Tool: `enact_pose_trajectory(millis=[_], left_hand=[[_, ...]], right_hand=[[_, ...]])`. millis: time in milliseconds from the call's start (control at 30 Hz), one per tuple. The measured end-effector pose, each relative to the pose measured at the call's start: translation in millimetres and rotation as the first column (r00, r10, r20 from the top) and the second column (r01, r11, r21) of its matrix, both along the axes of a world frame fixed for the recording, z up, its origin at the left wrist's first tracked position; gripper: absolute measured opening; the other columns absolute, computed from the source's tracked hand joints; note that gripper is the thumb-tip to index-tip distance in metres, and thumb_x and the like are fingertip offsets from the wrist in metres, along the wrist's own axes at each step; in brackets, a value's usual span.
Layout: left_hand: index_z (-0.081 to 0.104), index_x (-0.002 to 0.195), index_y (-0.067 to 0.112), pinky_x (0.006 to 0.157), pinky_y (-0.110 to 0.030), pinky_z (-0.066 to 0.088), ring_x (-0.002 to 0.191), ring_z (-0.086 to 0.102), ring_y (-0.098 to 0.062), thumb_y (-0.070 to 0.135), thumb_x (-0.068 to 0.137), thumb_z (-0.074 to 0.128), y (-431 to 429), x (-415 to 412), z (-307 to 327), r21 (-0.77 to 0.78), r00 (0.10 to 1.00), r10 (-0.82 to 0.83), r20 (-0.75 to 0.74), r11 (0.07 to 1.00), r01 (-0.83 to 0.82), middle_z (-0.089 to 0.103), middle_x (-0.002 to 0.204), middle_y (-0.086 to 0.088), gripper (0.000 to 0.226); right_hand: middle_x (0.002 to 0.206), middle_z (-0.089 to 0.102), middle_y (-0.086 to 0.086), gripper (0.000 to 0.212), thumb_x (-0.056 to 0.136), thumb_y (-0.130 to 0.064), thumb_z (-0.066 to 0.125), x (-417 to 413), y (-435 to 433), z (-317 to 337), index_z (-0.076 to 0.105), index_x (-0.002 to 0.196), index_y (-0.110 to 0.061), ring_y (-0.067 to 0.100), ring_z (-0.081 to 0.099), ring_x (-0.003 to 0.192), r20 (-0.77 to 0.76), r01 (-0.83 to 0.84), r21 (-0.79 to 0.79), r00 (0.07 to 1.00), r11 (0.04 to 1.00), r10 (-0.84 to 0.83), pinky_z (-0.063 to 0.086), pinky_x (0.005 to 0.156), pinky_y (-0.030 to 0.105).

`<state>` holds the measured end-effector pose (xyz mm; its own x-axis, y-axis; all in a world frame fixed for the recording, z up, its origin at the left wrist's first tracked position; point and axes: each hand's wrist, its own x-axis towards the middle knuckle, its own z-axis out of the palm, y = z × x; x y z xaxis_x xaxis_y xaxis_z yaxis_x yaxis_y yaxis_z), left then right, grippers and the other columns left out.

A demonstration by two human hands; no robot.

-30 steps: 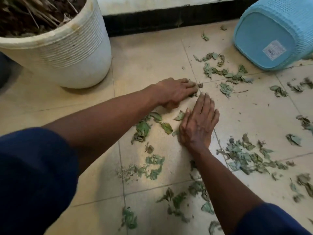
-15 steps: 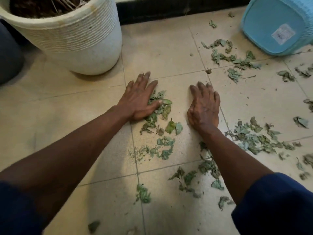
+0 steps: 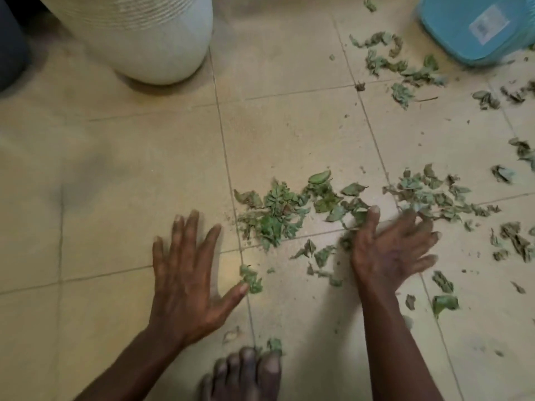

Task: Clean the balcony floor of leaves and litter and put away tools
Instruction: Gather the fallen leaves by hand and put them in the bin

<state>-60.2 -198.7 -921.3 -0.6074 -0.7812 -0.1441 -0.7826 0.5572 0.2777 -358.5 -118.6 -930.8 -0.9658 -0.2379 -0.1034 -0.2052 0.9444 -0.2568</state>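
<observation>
Across the tiled floor [image 3: 144, 169] the leaves [image 3: 278, 212] lie in a loose side-to-side band just ahead of my spread, empty hands, my right hand [image 3: 388, 250] touching its near edge, my left hand [image 3: 188, 282] flat beside its left end.

Left hand [image 3: 188, 285] off leaves [image 3: 278, 212], drawn back; right hand [image 3: 388, 250] splayed, fingers [image 3: 411, 227] reaching right-side pile.

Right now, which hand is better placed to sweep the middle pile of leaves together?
The right hand: its thumb touches the right edge of the middle pile. The left hand lies flat on the floor, apart from that pile, its thumb beside one small leaf.
</observation>
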Motion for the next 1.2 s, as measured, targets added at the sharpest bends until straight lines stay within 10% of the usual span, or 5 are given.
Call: enact_pose_trajectory(millis=[467,567,767,1033,1200], left_hand=[[0.035,0.159,0.021,0.125,-0.042,0.03,0.157,0.021,-0.011,0.057,0.105,0.034,-49,-115,20,0.245,0.727,0.251,-0.639,0.963,-0.117,0.022,0.171,0.001,0.066],[0.027,0.163,0.023,0.127,-0.055,0.02,0.16,0.01,-0.018,0.076,0.097,0.029,-47,-75,16,0.132,0.89,0.128,-0.438,0.988,-0.077,0.01,0.174,-0.001,0.084],[-0.003,0.167,0.015,0.126,-0.064,0.008,0.16,-0.015,-0.03,0.102,0.074,0.035,-50,-54,-8,-0.044,0.929,-0.365,0.057,0.929,0.367,-0.018,0.173,-0.012,0.132],[0.029,0.162,0.018,0.113,-0.052,0.03,0.149,0.03,-0.031,0.097,0.08,0.03,-89,-90,-11,-0.152,0.915,-0.402,0.031,0.903,0.401,0.023,0.169,-0.007,0.113],[0.059,0.129,0.018,0.075,-0.039,0.052,0.098,0.054,-0.023,0.061,0.093,0.055,-86,-86,-18,-0.229,0.874,-0.459,-0.162,0.879,0.419,0.056,0.121,-0.006,0.056]], right_hand=[[0.162,0.036,0.012,0.062,0.104,-0.052,0.04,31,-67,6,0.041,0.154,-0.015,0.028,0.028,0.152,-0.174,-0.63,-0.412,0.763,0.658,0.622,0.026,0.123,0.055],[0.169,0.022,0.012,0.076,0.1,-0.066,0.031,8,-87,11,0.029,0.16,-0.019,0.027,0.015,0.158,-0.04,-0.665,-0.348,0.715,0.661,0.698,0.014,0.127,0.057],[0.17,0.019,0.011,0.087,0.097,-0.074,0.021,13,-81,-1,0.029,0.161,-0.014,0.022,0.005,0.16,0.025,-0.973,-0.204,0.103,0.105,0.994,0.008,0.13,0.051],[0.169,0.022,0.011,0.114,0.084,-0.093,0.024,9,-37,-1,0.015,0.164,-0.013,0.028,0.019,0.156,-0.035,-0.997,0.063,0.042,0.044,0.999,0.019,0.124,0.051],[0.121,0.057,0.01,0.064,0.103,-0.067,0.03,14,-45,-7,0.056,0.133,-0.016,0.027,0.05,0.101,-0.263,-0.991,0.1,0.064,0.094,0.963,0.049,0.073,0.04]])
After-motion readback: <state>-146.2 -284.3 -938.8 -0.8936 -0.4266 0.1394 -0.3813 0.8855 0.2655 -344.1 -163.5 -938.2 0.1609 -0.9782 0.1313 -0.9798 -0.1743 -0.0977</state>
